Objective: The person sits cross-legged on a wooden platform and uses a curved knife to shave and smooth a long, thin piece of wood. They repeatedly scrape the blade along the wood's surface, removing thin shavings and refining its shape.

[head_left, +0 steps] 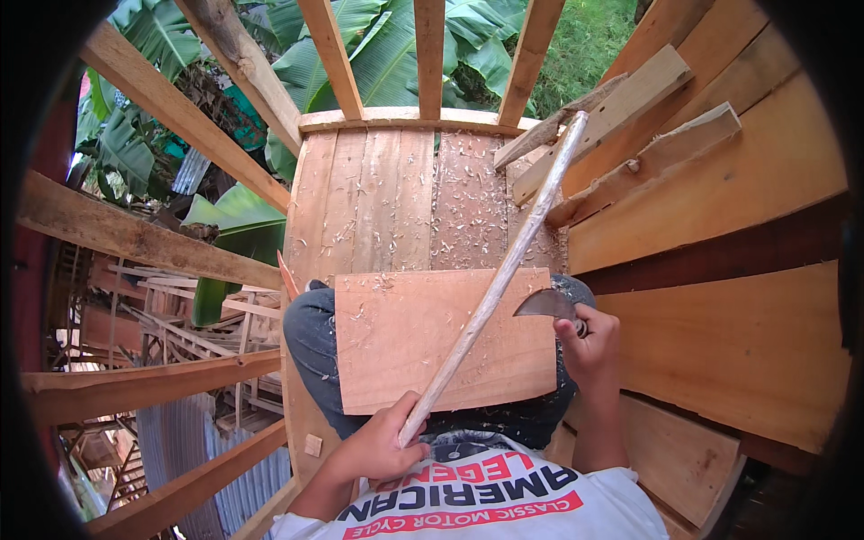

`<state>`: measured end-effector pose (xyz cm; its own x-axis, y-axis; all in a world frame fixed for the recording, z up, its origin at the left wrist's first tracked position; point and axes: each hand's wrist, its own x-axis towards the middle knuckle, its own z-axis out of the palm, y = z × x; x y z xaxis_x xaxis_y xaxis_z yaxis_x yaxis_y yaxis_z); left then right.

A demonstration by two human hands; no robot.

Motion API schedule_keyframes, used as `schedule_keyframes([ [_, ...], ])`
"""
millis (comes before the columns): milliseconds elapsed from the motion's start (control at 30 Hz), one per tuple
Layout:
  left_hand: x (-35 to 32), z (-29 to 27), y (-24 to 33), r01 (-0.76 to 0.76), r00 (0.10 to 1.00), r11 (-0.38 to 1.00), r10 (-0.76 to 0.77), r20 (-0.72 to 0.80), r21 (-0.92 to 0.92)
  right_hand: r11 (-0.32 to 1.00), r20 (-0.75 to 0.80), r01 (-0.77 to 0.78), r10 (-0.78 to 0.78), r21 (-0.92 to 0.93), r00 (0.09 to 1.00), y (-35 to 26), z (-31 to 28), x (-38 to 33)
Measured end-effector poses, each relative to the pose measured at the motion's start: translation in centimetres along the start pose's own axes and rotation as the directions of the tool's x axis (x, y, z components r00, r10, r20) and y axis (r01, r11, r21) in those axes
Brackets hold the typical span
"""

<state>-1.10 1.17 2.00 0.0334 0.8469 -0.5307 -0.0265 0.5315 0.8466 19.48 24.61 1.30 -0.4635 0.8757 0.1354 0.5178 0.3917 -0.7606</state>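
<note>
My left hand (389, 441) is wrapped round the lower end of a long, pale wooden stick (493, 292), which slants up and away to the right. In my right hand (589, 346) is a knife (540, 304) with a short curved blade; its handle is mostly hidden by my fingers. The blade points left and lies just right of the stick, seemingly apart from it. Across my lap rests a flat wooden board (396, 346) with a few shavings on it, below the stick.
Wood shavings are scattered over the plank floor (378, 198) ahead. Upright wooden rails (430, 58) fence the front and left. Rough boards (648, 162) lean against the plank wall (711, 342) at right. Banana leaves (378, 54), stacked timber and corrugated sheets (180, 459) lie beyond the rails.
</note>
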Motion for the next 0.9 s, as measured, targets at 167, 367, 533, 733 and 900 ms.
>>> schedule_keyframes([
  [167,0.7,0.2,3.0,-0.057,0.962,0.968,0.119,-0.248,0.243,0.984,0.133,-0.069,0.048,0.162,0.990,-1.3,2.9,-1.8],
  [367,0.7,0.5,3.7,-0.058,0.893,0.924,0.217,-0.394,0.378,0.997,0.102,0.076,-0.076,-0.004,0.992,-3.1,2.2,-1.8],
  [533,0.6,1.4,3.2,-0.029,0.926,0.942,0.152,-0.346,0.335,0.983,-0.100,0.108,-0.123,-0.147,0.987,-1.1,0.9,-0.6],
  [733,-0.3,1.8,1.8,-0.013,0.906,0.928,0.167,-0.388,0.371,0.966,-0.203,0.019,-0.073,-0.258,0.976,-0.2,-0.5,0.5],
  [900,-0.7,1.5,1.0,0.008,0.894,0.913,0.177,-0.412,0.409,0.971,-0.222,-0.041,-0.013,-0.236,0.975,-0.5,-0.5,0.9],
])
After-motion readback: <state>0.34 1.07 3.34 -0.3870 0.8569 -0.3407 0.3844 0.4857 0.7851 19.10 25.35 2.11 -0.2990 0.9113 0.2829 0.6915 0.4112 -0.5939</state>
